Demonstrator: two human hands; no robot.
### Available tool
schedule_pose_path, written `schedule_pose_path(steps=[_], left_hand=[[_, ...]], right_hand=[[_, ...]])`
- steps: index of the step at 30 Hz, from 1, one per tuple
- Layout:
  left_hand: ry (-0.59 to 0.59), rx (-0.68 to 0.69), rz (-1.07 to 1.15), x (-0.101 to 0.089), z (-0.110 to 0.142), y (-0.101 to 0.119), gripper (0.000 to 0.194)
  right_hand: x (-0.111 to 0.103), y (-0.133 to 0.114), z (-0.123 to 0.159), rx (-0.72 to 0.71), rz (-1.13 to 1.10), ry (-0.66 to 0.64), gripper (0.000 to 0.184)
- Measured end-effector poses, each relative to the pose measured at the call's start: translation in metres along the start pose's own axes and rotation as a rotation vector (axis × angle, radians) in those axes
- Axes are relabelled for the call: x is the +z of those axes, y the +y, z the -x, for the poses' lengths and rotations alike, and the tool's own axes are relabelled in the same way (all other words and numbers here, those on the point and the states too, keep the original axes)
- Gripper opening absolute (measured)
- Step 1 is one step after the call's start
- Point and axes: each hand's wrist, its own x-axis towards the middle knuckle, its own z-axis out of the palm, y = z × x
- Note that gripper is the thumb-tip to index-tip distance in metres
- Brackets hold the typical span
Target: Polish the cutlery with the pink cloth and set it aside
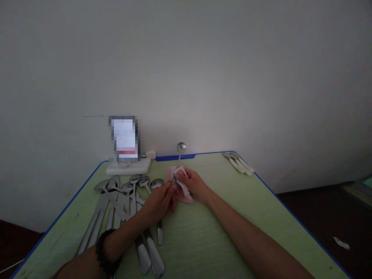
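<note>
A metal spoon [181, 147] stands upright between my hands, its round bowl at the top and its handle running down into a pink and white cloth [183, 193]. My right hand [194, 183] is closed on the cloth, which wraps around part of the handle. Fingers of my left hand [159, 203] pinch the lower handle just beside the cloth; the handle's end is hidden by them. To the left, partly under my left forearm, lies a loose pile of metal spoons [135, 193] of several sizes.
A lit phone [125, 137] leans upright on a white base [136, 167] at the back left. Several utensils with pale handles [240, 166] lie at the back right corner. The green table [232, 205] has a blue edge and meets a grey wall.
</note>
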Motion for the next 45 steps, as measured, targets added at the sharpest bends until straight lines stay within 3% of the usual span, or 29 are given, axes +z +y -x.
schedule_pose_path(steps=[8,15,22,29,38,45], left_hand=[[0.031,-0.015,-0.056,-0.002,-0.001,0.003,0.043],[-0.124,0.093,-0.217,-0.004,0.003,0.009,0.038],[-0.212,0.125,-0.318,-0.004,0.007,0.012,0.032],[-0.2,0.166,-0.315,-0.004,0.008,0.012,0.02],[-0.102,0.094,-0.447,0.003,0.005,0.009,0.036],[-0.124,0.066,-0.461,0.003,0.004,0.01,0.032]], right_hand=[[0.001,0.001,0.0,0.01,-0.007,-0.016,0.029],[-0.012,0.004,-0.014,0.097,-0.4,0.331,0.026],[-0.013,-0.001,-0.018,0.057,-0.55,0.483,0.02],[-0.014,0.002,-0.017,-0.004,-0.475,0.506,0.017],[-0.013,-0.002,-0.013,-0.005,-0.427,0.484,0.023],[-0.006,0.0,-0.006,0.04,-0.336,0.274,0.034]])
